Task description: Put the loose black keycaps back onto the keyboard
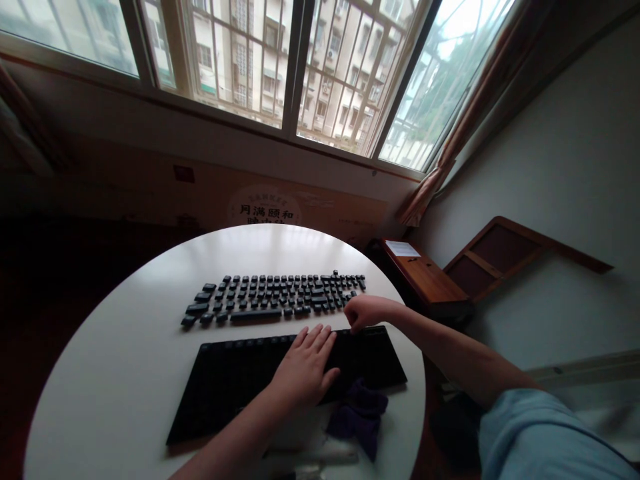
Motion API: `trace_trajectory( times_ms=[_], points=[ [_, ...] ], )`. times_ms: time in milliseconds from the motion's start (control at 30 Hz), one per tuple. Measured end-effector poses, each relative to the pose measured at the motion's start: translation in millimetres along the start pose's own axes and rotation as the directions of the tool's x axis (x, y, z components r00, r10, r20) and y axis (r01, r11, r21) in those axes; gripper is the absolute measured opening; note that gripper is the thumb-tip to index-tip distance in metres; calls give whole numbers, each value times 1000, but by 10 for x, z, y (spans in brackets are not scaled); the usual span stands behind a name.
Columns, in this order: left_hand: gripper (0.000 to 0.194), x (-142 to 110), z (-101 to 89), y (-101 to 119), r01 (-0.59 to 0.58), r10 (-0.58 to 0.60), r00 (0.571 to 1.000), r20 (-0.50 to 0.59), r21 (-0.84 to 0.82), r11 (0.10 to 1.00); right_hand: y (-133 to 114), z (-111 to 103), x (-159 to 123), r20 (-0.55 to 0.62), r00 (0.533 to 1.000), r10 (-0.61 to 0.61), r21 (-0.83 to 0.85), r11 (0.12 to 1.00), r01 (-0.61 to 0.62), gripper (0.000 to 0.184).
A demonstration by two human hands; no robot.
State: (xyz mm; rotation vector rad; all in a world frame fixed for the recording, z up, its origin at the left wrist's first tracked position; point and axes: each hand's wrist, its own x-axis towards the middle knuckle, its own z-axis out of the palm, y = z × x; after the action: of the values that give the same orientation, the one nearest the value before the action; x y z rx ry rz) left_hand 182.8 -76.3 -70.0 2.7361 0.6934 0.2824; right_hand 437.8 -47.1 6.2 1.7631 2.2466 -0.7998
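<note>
Keys laid out beyond a mostly bare keyboard

The black keyboard (235,387) lies flat on the white round desk (100,373), in front of the person, its left end nearer than its right. Dark keys seem to sit in place along its far edge; the rest of its top looks bare, though too dark to make out well.

Beyond it, loose keys (269,294) stand apart in rows, the long space bar (256,315) in the nearest row. They follow a keyboard's own pattern, probably so that each one's place can be read at a glance.

The left hand (305,370) is open and lies palm down across the middle of the keyboard, fingers reaching its far edge, likely to steady it. The right hand (367,312) is curled closed at the far edge, towards the right end, knuckles up; I cannot tell whether a key is pinched inside. Its bent wrist suggests pressing down, with the left hand as a brace.

A purple cloth (359,413) lies crumpled by the near right edge of the keyboard, perhaps kept within reach there for wiping. Nearer, a pale object (330,456) is too blurred to name.
</note>
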Motion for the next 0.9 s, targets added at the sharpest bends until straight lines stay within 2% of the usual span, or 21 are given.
trace_trajectory(
  times_ms=[67,133,200,300,467,700,800,900],
  points=[
    [66,-2,7,-8,-2,2,1000,-3,-1,1000,39,-120,40,-68,998,12,-18,1000,-13,16],
    [67,-5,8,-13,-7,7,1000,-10,-2,1000,129,-301,133,-206,976,69,-22,997,-75,15],
    [67,-8,-3,-10,-8,8,1000,-14,-4,1000,252,-497,282,-352,925,143,-26,986,-162,20],
    [67,-11,-37,9,5,-5,1000,10,-8,1000,425,-694,561,-454,863,221,-22,966,-259,25],
    [68,-21,-91,37,29,-29,998,55,-4,1000,552,-681,943,-433,850,299,4,944,-330,21],
    [68,-37,-95,19,9,-10,999,44,18,1000,528,-588,1135,-381,847,371,62,924,-378,26],
    [68,-28,-84,15,8,-8,999,41,21,1000,438,-621,1122,-438,817,375,110,924,-365,19],
    [68,-14,-69,9,6,-7,999,44,24,1000,322,-661,954,-554,763,333,156,942,-298,17]
  ],
)
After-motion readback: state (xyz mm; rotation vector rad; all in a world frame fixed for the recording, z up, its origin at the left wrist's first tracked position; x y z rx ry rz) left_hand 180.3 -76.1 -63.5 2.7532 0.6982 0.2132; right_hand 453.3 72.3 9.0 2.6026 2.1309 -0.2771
